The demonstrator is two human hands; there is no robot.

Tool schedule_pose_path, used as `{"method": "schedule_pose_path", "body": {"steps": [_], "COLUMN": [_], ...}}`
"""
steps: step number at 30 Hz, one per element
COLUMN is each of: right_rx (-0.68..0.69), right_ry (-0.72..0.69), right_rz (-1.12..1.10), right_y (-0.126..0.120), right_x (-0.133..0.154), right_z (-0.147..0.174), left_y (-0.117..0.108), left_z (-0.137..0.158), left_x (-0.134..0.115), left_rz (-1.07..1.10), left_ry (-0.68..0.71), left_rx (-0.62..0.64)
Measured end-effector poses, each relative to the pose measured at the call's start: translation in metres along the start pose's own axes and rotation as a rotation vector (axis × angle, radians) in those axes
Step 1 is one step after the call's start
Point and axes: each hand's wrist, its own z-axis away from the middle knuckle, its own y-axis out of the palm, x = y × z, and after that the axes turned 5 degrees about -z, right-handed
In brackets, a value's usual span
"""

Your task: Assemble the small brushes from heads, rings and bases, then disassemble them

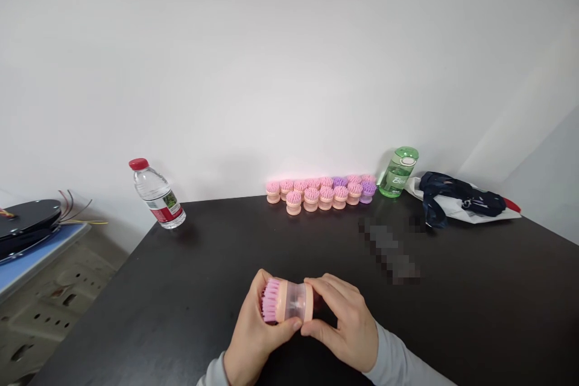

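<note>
That scrubbing brush [294, 301] has pink bristles, a peach collar, a see-through middle and a peach end. It's tipped on its side above the worktop [203, 289], bristles facing left, held between left fingers [287, 328] and right fingers [332, 294]. Whether the clear part holds anything, I can't quite tell.

Dark table [190, 271] against a plain pale wall [271, 72] in soft light.
</note>
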Motion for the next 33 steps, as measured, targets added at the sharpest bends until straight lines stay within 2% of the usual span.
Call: {"method": "schedule_pose_path", "body": {"steps": [3,7,9,13,14,16,18,21,25,28,33], "right_rx": [0.074,0.109,0.15,0.283,0.298,0.296,0.269,0.215,0.098,0.069,0.04], "right_ry": [0.082,0.19,0.333,0.784,0.856,0.914,0.896,0.795,0.522,0.357,0.305], "right_rz": [0.019,-0.021,-0.179,-0.613,-0.689,-0.792,-0.826,-0.771,-0.676,-0.641,-0.531], "right_y": [0.001,0.005,0.007,0.014,0.017,0.022,0.024,0.02,0.007,0.003,0.005], "right_x": [0.001,0.0,0.001,0.001,0.0,-0.004,-0.01,-0.015,-0.01,-0.005,-0.004], "right_z": [0.0,0.001,0.0,-0.001,0.0,0.001,0.003,0.004,0.0,-0.003,-0.003], "left_y": [-0.001,-0.001,0.0,0.001,0.002,0.003,0.004,0.004,0.001,-0.001,0.0], "left_z": [0.001,0.004,0.005,0.007,0.007,0.008,0.008,0.007,0.004,0.003,0.003], "left_x": [-0.004,-0.008,-0.008,-0.009,-0.009,-0.008,-0.006,-0.003,-0.001,0.0,0.001], "left_rz": [-0.061,-0.138,-0.143,-0.145,-0.151,-0.151,-0.149,-0.184,-0.225,-0.211,-0.192], "left_ry": [0.065,0.125,0.148,0.178,0.182,0.19,0.196,0.188,0.165,0.145,0.097], "left_rx": [0.071,0.071,0.065,0.052,0.041,0.017,-0.002,-0.036,-0.092,-0.131,-0.149]}}
